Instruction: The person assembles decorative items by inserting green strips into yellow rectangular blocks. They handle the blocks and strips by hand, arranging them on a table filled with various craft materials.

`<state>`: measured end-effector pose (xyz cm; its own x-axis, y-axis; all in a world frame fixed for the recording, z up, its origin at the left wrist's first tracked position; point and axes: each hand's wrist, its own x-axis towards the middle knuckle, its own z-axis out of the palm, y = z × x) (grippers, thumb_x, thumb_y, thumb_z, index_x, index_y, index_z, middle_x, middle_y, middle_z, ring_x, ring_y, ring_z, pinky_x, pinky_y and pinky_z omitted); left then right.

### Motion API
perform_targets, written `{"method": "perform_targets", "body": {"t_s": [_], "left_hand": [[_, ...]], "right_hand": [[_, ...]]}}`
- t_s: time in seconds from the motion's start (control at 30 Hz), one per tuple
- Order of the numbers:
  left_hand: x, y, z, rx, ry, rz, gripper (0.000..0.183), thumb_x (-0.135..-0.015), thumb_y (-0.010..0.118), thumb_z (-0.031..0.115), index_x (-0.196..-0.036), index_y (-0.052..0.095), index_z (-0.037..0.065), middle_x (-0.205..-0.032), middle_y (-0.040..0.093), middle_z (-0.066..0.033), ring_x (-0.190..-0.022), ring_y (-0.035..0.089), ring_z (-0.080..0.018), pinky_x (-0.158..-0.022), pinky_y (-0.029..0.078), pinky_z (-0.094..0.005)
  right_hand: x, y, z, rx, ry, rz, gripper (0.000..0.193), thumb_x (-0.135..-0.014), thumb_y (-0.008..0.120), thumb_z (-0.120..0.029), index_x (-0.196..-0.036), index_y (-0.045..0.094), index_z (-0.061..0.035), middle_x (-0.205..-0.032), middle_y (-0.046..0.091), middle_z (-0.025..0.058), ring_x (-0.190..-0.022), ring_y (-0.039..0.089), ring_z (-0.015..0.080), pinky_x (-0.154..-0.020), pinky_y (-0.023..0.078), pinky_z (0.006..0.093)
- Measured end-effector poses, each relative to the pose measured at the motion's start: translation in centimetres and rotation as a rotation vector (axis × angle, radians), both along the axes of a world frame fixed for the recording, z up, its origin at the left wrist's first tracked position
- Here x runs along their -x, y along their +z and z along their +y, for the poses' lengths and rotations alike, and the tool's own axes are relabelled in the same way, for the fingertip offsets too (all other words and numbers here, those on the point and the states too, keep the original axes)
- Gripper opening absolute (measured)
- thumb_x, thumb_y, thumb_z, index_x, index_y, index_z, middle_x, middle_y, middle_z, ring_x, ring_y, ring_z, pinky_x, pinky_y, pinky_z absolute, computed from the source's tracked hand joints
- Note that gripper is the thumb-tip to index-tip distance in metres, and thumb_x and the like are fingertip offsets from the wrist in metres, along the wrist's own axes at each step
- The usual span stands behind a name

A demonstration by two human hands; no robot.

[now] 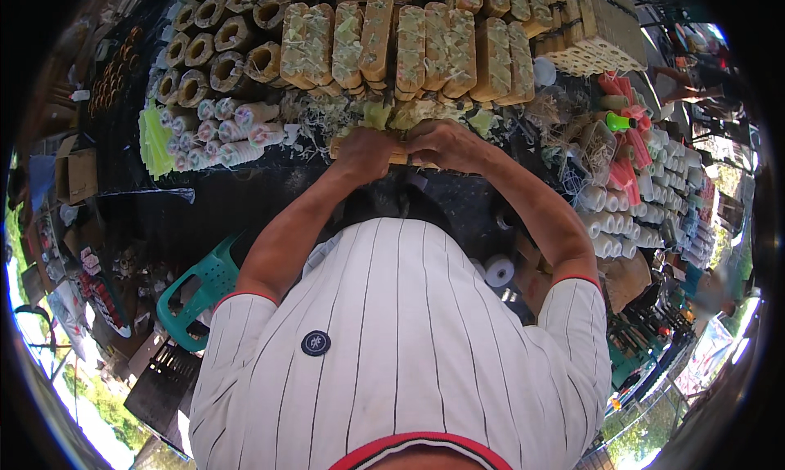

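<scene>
Near the table's front edge, my left hand (pixel 365 155) is closed over a long tan block (pixel 398 157), which shows between the hands. My right hand (pixel 448 145) is at the block's right end with its fingers bent and pressed together; what lies under the fingertips is hidden. Just beyond the hands lie crumpled pale yellow-green pieces (pixel 376 115) among pale shredded scraps (pixel 320 112). Behind these stand several tan oblong blocks (pixel 347 46) with round ends and pale patches on their faces.
Brown tubes with open ends (pixel 232 35) are stacked at the far left, with wrapped white rolls (pixel 245 134) and green strips (pixel 154 139) nearer. On the right are red-pink bundles (pixel 625 143), a bright green cup-shaped piece (pixel 620 122) and white rolls (pixel 613 222). A green plastic chair (pixel 200 286) stands left.
</scene>
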<state>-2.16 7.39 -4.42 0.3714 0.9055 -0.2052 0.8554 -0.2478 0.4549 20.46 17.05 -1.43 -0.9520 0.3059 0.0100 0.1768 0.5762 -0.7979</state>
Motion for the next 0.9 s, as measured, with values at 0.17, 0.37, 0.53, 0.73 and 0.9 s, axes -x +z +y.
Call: {"method": "perform_targets", "body": {"t_s": [0.17,0.37,0.53,0.73,0.9], "left_hand": [[0.0,-0.5,0.1,-0.041,0.03,0.072,0.018,-0.067,0.077,0.011,-0.085,0.079,0.009,-0.083,0.075,-0.0164,-0.083,0.074,-0.0403,-0.078,0.059,-0.0506],[-0.2,0.3,-0.4,-0.083,0.084,0.042,0.01,-0.065,0.077,0.01,-0.075,0.076,0.009,-0.077,0.073,-0.0165,-0.08,0.074,-0.0405,-0.075,0.059,-0.05],[-0.1,-0.6,-0.3,-0.114,0.175,0.011,0.015,-0.066,0.077,0.009,-0.081,0.078,0.011,-0.077,0.073,-0.0146,-0.08,0.074,-0.0399,-0.075,0.059,-0.0501],[-0.2,-0.7,0.4,-0.105,0.08,0.064,0.025,-0.07,0.082,0.014,-0.095,0.081,0.014,-0.084,0.076,-0.0101,-0.084,0.077,-0.0365,-0.074,0.061,-0.0482],[-0.1,-0.5,0.6,-0.125,0.084,0.016,0.024,-0.071,0.08,0.013,-0.094,0.076,0.01,-0.082,0.075,-0.0127,-0.083,0.076,-0.0372,-0.074,0.059,-0.0506]], "right_hand": [[2.5,-0.2,1.9,-0.092,0.233,-0.063,0.017,-0.09,0.077,-0.006,-0.106,0.072,-0.0035,-0.105,0.066,0.0117,-0.1,0.068,0.0334,-0.086,0.055,0.0474],[3.4,0.7,3.2,-0.342,0.486,-0.141,0.025,-0.095,0.074,-0.015,-0.116,0.065,-0.0062,-0.107,0.063,0.0115,-0.107,0.064,0.0323,-0.089,0.051,0.0461],[3.5,1.1,4.6,-0.372,0.605,-0.297,0.04,-0.098,0.072,-0.02,-0.132,0.061,-0.0032,-0.107,0.063,0.0133,-0.105,0.064,0.0356,-0.091,0.051,0.0474],[2.5,1.5,4.6,-0.401,0.566,-0.291,0.043,-0.097,0.072,-0.015,-0.137,0.06,-0.0026,-0.105,0.063,0.0152,-0.1,0.065,0.0383,-0.088,0.052,0.0491],[1.3,2.0,2.5,-0.334,0.178,-0.166,0.027,-0.094,0.075,-0.009,-0.119,0.065,-0.0037,-0.104,0.065,0.0162,-0.095,0.067,0.0379,-0.083,0.054,0.0486]]}}
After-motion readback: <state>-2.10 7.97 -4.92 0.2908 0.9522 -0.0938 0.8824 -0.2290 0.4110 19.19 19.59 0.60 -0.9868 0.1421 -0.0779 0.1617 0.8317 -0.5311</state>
